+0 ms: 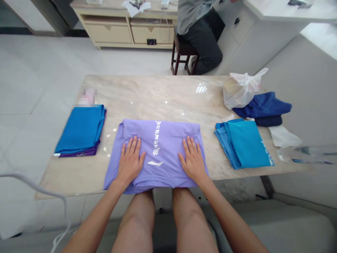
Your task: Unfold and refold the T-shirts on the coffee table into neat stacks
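Note:
A light purple shirt (168, 165) with white lettering and a white logo lies folded into a wide rectangle at the table's near edge. My left hand (131, 160) rests flat on its left part, fingers stretched out. Flat on the right part lies my right hand (193, 160), its fingers also extended. Neither hand grips the cloth. The shirt's lower edge reaches over the table edge above my knees.
On the marble table (147, 95), folded blue and purple clothes (80, 130) lie left. At right are folded blue clothes (246, 144), dark blue cloth (265, 107), a white plastic bag (243, 89) and a clear bottle (308, 154). Beyond, a person (201, 31) sits on a stool.

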`<state>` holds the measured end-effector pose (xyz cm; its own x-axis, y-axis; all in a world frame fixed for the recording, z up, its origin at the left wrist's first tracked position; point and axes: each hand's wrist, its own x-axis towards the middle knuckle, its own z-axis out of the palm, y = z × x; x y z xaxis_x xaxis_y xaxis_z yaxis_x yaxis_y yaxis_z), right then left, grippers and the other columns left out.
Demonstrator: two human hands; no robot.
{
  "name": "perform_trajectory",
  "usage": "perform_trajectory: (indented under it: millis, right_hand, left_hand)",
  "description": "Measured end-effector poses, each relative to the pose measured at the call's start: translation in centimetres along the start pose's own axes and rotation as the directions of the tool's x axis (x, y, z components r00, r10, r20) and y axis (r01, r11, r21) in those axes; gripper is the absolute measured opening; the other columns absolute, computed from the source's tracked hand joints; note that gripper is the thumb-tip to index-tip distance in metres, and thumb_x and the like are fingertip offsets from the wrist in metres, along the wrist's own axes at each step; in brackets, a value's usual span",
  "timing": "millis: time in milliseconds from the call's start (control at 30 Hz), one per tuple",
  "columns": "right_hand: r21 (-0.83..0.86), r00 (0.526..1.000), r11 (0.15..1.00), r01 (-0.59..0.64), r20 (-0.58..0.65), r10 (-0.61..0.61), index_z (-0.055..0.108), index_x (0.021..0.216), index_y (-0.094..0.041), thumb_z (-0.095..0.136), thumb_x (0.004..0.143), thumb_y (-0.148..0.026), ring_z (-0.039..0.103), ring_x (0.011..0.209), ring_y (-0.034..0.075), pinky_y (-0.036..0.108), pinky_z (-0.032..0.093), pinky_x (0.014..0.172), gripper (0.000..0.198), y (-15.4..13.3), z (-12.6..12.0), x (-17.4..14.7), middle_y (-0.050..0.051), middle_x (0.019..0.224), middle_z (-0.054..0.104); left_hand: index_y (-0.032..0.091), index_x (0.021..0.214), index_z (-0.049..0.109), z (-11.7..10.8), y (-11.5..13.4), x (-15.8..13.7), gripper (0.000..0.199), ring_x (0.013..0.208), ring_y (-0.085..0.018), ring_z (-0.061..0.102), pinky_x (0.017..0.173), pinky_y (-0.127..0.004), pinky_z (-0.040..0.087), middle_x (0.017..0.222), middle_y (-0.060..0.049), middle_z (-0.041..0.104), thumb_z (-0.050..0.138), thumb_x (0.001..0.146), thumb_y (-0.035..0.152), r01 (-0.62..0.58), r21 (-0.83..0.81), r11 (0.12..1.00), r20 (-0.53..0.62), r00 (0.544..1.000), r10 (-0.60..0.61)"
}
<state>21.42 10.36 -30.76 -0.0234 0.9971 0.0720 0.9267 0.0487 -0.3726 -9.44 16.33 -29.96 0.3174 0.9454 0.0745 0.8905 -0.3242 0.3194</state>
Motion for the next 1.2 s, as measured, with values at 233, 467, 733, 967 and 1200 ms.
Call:
perform_trajectory:
  millis: [233,467,733,967,1200]
  right_hand:
    - [-0.043,0.994,0.997,-0.061,0.084,0.065,0.036,0.173,-0.007,0.045,0.112,-0.039,0.015,0.172,0.033,0.057,0.011,0.140,0.069,2.0,-1.7,9.5,0.018,0.182,0.021]
    - [0.603,0.976,0.771,-0.205,0.068,0.206,0.062,0.159,-0.028,0.040,0.115,-0.054,0.055,0.154,0.030,0.057,0.046,0.128,0.055,-4.2,-8.4,-8.5,0.009,0.161,0.061]
    - [0.511,0.939,0.858,-0.054,-0.267,0.218,0.042,0.171,-0.038,0.050,0.109,-0.047,0.052,0.155,0.038,0.064,0.050,0.124,0.063,-11.7,-6.9,-25.1,0.006,0.171,0.049]
    - [0.511,0.919,0.860,-0.004,-0.337,0.204,0.056,0.159,-0.020,0.046,0.111,-0.051,0.059,0.146,0.033,0.056,0.048,0.125,0.058,-10.9,-8.8,-22.9,0.018,0.158,0.061]
    - [0.560,0.889,0.827,-0.045,-0.356,0.289,0.059,0.154,-0.016,0.047,0.109,-0.059,0.060,0.144,0.032,0.054,0.045,0.126,0.064,-10.7,-8.5,-24.3,0.019,0.156,0.063]
  left_hand:
    - [0.012,0.168,0.045,-0.3,0.1,9.8,0.071,0.169,-0.039,0.026,0.138,-0.068,0.007,0.178,-0.020,0.038,0.044,0.106,0.045,0.025,-0.071,0.997,0.013,1.000,-0.024]
    - [0.031,0.142,0.072,-9.7,6.2,-7.8,0.050,0.138,-0.031,0.068,0.122,-0.053,0.053,0.144,-0.008,0.075,0.041,0.110,0.054,0.193,-0.570,0.799,0.169,0.979,-0.117]
    - [0.036,0.136,0.077,-12.2,9.8,-21.3,0.043,0.137,-0.031,0.068,0.121,-0.055,0.057,0.147,-0.007,0.073,0.044,0.109,0.042,-0.010,-0.502,0.865,-0.086,0.996,-0.038]
    - [0.022,0.141,0.072,-13.6,10.9,-21.6,0.044,0.141,-0.032,0.063,0.127,-0.054,0.048,0.148,-0.011,0.071,0.046,0.108,0.034,-0.119,-0.249,0.961,-0.215,0.974,0.065]
    - [0.022,0.150,0.063,-13.1,10.7,-24.4,0.044,0.149,-0.031,0.054,0.128,-0.054,0.045,0.156,-0.011,0.064,0.049,0.109,0.030,-0.120,-0.112,0.986,-0.358,0.931,0.072]
